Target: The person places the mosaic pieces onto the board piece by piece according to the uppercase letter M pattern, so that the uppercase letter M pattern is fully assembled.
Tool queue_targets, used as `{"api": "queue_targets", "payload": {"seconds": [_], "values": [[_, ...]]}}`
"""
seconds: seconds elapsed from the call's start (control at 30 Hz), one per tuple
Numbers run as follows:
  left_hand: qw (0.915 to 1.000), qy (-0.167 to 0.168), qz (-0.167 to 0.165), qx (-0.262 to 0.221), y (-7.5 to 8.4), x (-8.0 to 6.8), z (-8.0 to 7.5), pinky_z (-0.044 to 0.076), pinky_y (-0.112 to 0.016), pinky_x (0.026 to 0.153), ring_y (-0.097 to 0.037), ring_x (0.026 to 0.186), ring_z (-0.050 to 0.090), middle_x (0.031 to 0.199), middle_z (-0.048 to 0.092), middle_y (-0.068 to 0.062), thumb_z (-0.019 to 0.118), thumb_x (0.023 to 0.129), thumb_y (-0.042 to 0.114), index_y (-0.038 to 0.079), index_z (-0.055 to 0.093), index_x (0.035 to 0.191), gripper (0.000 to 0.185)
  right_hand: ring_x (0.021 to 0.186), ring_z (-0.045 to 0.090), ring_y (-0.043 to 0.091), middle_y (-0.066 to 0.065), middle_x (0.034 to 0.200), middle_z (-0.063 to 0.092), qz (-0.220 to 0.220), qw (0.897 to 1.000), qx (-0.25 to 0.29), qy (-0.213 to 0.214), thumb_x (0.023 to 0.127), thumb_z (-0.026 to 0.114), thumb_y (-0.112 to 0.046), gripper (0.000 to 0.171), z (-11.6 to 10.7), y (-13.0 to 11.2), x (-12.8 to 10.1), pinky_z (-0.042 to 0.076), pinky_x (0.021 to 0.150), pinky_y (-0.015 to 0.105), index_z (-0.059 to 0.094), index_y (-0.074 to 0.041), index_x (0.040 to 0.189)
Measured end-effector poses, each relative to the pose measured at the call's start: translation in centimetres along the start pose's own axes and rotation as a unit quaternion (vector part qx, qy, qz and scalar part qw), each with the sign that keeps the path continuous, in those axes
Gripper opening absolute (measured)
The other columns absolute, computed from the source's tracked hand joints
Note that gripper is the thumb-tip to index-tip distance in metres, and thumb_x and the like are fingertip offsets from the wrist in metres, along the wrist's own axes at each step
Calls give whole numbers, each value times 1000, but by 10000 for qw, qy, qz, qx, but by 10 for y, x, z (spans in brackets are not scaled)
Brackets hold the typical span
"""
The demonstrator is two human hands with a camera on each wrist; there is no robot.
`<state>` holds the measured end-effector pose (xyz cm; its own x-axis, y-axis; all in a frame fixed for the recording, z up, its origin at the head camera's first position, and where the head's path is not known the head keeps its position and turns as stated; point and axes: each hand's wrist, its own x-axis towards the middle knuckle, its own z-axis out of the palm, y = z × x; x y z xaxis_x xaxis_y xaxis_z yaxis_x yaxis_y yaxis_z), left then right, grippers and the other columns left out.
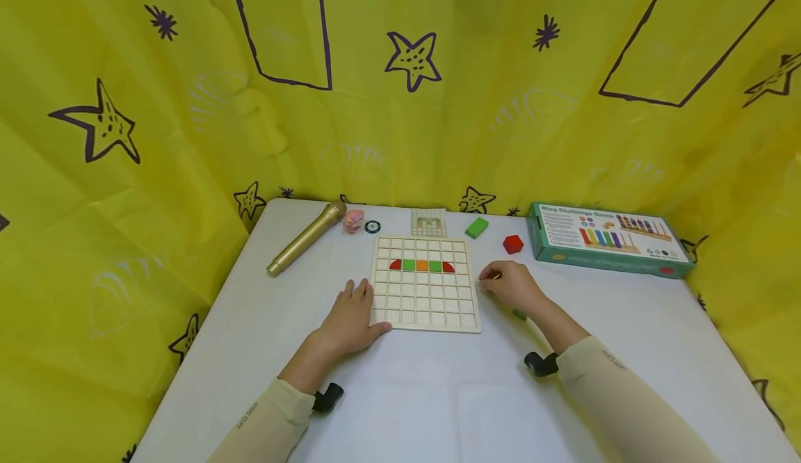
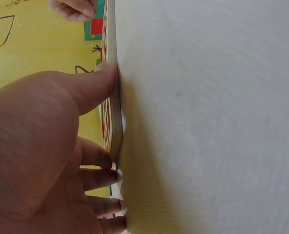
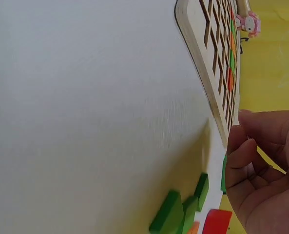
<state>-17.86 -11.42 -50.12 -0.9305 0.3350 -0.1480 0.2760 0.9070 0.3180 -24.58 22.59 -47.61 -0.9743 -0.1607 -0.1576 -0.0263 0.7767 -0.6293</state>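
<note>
The left hand (image 1: 350,320) lies flat at the grid board's (image 1: 425,306) 8 o'clock corner, apparently steadying it, grip open, while the right hand (image 1: 510,286) at 3 o'clock curls round what looks like a small piece

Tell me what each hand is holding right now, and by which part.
The left hand holds nothing; it rests against the grid board at its left edge. The right hand has curled fingers beside the board's right edge; whether they pinch anything cannot be told.

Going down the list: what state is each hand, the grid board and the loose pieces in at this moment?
Left hand: flat, fingers resting against the board's left edge.
Right hand: fingers curled, beside the board's right edge; anything held cannot be told.
Grid board: flat on the table, one row holding five coloured pieces.
Green block: loose, behind the board.
Red block: loose.
Game box: closed, lying flat.
</note>
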Motion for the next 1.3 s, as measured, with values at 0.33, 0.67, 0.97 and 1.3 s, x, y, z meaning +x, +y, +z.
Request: {"api": "queue_targets", "payload": {"seconds": [0.33,0.67,0.97,1.3], "values": [[10000,-23,-19,26,1,-1,-2,23,-57,117,-49,148,15,160,24,-27,62,96,54,-11,30,152,92,83,58,24,8,95,67,189,9998,26,14,95,70,-15,12,-18,22,-29,52,69,30,72,-5,101],[10000,19,5,37,1,-1,-2,23,-58,117,-50,148,16,160,25,-28,62,96,53,-12,31,151,91,84,56,24,6,92,66,227,9997,-67,57,93,72,-16,15,-27,42,-53,51,71,33,72,-3,101],[10000,-6,-3,62,2,-1,-2,23,-58,117,-50,148,16,160,25,-28,62,96,53,-12,31,151,91,84,57,23,4,91,66,331,9994,-51,3,90,78,-22,29,-27,57,-62,50,73,34,69,0,106],[10000,22,47,66,2,-2,-4,23,-59,116,-51,147,17,159,26,-29,63,96,52,-13,31,151,91,87,55,25,7,94,65,446,9989,-101,-82,88,80,-22,31,-23,58,-60,49,77,37,70,1,107]]}}
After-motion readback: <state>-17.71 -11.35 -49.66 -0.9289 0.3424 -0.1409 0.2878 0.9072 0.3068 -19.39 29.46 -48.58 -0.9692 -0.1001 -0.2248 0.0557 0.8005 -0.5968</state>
